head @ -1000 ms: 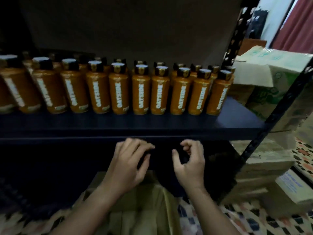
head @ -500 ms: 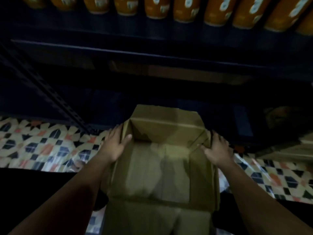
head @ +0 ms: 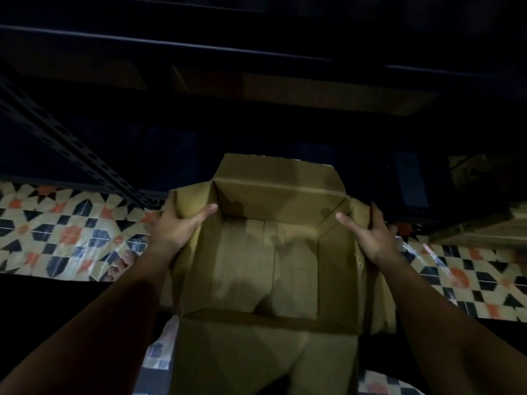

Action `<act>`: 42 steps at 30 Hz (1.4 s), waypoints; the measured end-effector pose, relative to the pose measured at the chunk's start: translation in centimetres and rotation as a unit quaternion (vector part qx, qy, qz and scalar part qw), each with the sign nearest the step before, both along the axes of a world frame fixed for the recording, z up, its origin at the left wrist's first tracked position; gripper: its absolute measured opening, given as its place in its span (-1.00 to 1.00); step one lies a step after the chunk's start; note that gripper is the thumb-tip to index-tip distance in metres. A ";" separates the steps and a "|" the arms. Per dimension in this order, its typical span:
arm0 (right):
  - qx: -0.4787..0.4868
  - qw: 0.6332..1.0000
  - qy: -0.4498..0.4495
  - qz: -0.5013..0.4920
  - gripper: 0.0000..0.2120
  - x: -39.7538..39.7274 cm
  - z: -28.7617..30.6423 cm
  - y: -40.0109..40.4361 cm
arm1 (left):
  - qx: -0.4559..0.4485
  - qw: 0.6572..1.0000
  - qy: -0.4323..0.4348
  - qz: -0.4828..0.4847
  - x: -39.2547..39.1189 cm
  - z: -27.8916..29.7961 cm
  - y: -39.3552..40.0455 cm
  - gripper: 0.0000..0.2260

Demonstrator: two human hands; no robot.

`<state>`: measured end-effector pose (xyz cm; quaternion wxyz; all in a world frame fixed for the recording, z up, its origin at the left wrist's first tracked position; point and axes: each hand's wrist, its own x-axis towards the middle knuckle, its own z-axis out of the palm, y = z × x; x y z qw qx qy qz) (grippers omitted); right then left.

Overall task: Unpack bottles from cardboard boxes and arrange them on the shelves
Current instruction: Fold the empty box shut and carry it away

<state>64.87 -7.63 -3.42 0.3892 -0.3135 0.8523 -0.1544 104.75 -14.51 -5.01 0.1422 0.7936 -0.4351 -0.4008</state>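
An open brown cardboard box (head: 268, 263) fills the middle of the view, flaps spread, with no bottles inside it. My left hand (head: 178, 226) grips its left wall, thumb inside the rim. My right hand (head: 368, 235) grips the right wall the same way. The box sits in front of the dark metal shelf (head: 199, 49). No bottles show in this view.
A patterned tile floor (head: 65, 232) runs left and right of the box. A perforated shelf upright (head: 62, 143) slants down at the left. Under the shelf it is dark, with dim cardboard boxes (head: 467, 172) at the right. Toes (head: 119, 266) show beside my left forearm.
My view dropped from the shelf of orange bottles to the box below. Both hands moved from the shelf edge down onto the box walls and now hold them, the box appearing nearer.
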 end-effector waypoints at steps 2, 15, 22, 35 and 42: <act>0.004 0.996 0.093 0.015 0.26 0.2 0.8 0.4 | -0.020 0.992 -0.120 -0.015 -0.5 1.8 0.4 0.20; -0.055 0.928 0.338 0.151 -0.22 0.4 11.4 -1.3 | -0.239 0.929 -0.085 -0.271 -3.2 13.6 -1.3 -0.50; -0.238 0.909 0.138 0.314 -0.51 6.1 8.4 -0.7 | -0.223 0.895 -0.086 -0.376 -5.7 3.8 2.7 -0.57; -0.267 0.851 0.238 0.384 -0.54 6.1 -1.2 2.1 | -0.150 0.978 0.094 -0.113 -7.0 1.8 -4.4 -0.03; -0.385 0.899 0.103 0.184 -0.41 6.1 -0.3 2.7 | -0.227 0.950 0.213 0.017 -7.4 2.7 -4.3 -0.04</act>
